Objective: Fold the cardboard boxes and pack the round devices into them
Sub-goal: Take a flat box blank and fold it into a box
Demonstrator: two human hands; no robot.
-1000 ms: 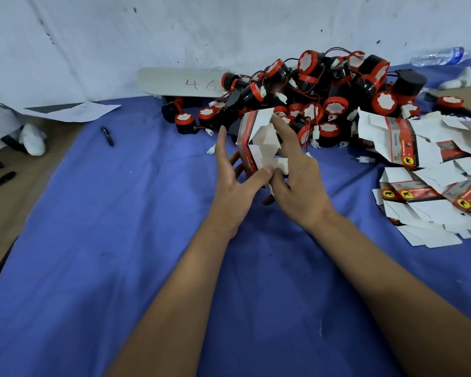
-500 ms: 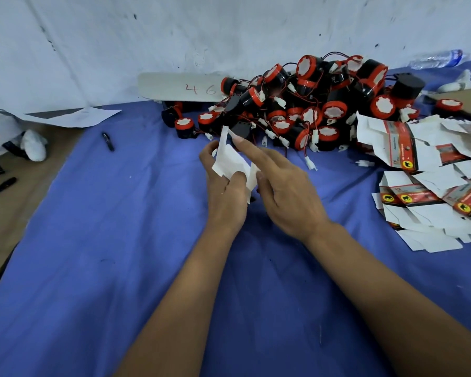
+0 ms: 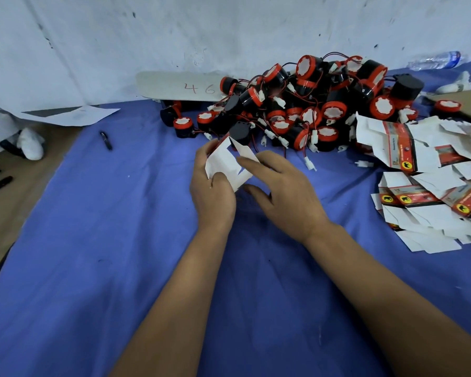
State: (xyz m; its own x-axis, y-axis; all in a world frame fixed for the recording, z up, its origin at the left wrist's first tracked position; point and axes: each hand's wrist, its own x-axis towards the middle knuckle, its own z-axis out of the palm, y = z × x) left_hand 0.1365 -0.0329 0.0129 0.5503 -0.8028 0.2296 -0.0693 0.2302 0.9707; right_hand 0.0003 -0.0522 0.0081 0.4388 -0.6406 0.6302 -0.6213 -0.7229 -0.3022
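Box [image 3: 227,165], white cardboard with a bit of red at the top edge, half folded, held up over the blue cloth [image 3: 120,268] right around frame center. Gripped by the left hand [image 3: 211,191]: thumb curled onto the near white face, fingers wrapped round the far left side up to the top corner. Right hand [image 3: 286,197] just beside it, fingers stretched out fairly straight across the box's right flap, thumb reaching underneath the bottom corner, so pressing more than grabbing. Directly behind, upper center to upper right: big pile of round devices [image 3: 310,104], black bodies, red caps, white connectors on thin wires. Far right: messy stack of flat boxes [image 3: 433,186] with red and yellow print. Upper left: black pen [image 3: 105,140] on the cloth. Pale board marked "46" [image 3: 180,87] against the wall, plastic bottle [image 3: 434,60] lying top right.
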